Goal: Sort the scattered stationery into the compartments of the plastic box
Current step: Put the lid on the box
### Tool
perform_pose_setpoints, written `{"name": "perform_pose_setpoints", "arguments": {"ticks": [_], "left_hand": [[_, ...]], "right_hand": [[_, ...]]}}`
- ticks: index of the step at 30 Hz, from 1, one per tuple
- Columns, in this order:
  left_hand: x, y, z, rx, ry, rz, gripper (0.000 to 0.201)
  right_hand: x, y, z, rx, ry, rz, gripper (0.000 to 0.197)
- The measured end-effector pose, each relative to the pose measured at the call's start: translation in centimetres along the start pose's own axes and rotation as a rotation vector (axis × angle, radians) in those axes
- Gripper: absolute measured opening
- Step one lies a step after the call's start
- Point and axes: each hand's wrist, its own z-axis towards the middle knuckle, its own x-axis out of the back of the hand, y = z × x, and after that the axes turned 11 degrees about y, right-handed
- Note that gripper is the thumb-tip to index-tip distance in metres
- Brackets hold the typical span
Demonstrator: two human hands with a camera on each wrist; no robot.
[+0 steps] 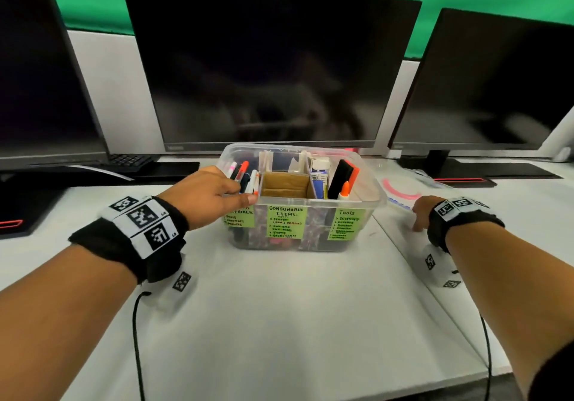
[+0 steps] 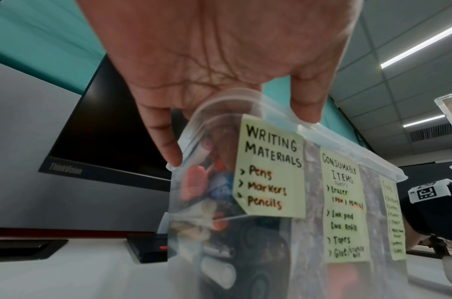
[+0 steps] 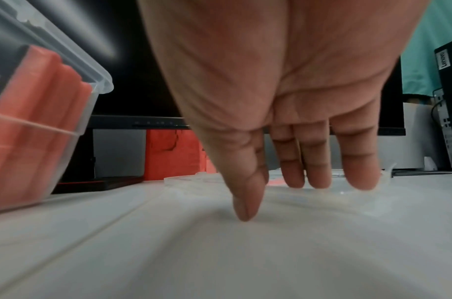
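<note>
- Head view: nearest are the two forearms. The left hand (image 1: 205,194) grips the box (image 1: 366,195) at its near left corner, thumb on the front rim. The right hand (image 1: 419,212), at 3 o'clock from the box, reaches down to the desk (image 1: 279,307) with fingers straight. The left compartment holds pens (image 1: 245,177), the middle shows bare cardboard, the right holds an orange-black tool (image 1: 344,177) and a glue tube (image 1: 343,191).
- Left wrist view: the fingers (image 2: 166,141) curl over the rim, thumb beside the "Writing Materials" label (image 2: 271,172). The clear plastic looks thin and slippery (likely flexes when loaded), so it is best held at two corners by the stiffer rim.
- Right wrist view: the fingertips (image 3: 319,172) touch a clear lid (image 3: 368,200) lying flat at 12 o'clock, grasping nothing yet.
</note>
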Motion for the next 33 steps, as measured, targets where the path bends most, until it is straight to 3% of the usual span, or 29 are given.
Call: {"name": "perform_pose_setpoints", "arguments": {"ticks": [2,5,10,12,19,23,26,30,33], "left_hand": [[-0.1,0.1,0.2,0.006,0.004,0.015,0.072],[-0.2,0.2,0.3,0.007,0.011,0.020,0.069],[-0.2,0.4,0.2,0.027,0.026,0.021,0.061],[-0.2,0.5,0.1,0.029,0.026,0.010,0.058],[0.2,1.1,-0.2,0.105,-0.022,-0.027,0.055],[0.7,1.7,-0.8,0.119,-0.037,-0.022,0.051],[1.2,1.3,-1.1,0.093,-0.064,-0.032,0.052],[2.3,0.5,-2.4,0.081,-0.143,-0.037,0.060],[4.1,0.1,-3.2,0.142,-0.121,-0.124,0.057]], "right_hand": [[0.8,-0.2,-1.8,-0.015,-0.025,0.019,0.061],[2.1,-0.3,-5.1,-0.042,0.011,0.047,0.042],[9.8,-4.6,-19.8,0.041,0.136,-0.002,0.022],[11.9,-5.4,-23.2,0.021,0.237,0.018,0.014],[19.4,-3.5,-27.2,-0.037,0.738,0.289,0.019],[23.2,-3.5,-29.8,0.035,1.033,0.531,0.021],[24.7,-4.5,-32.1,0.152,1.157,0.785,0.023],[26.2,-5.6,-34.1,0.254,1.098,1.109,0.015],[26.9,-6.4,-35.5,0.315,0.779,1.456,0.011]]}}
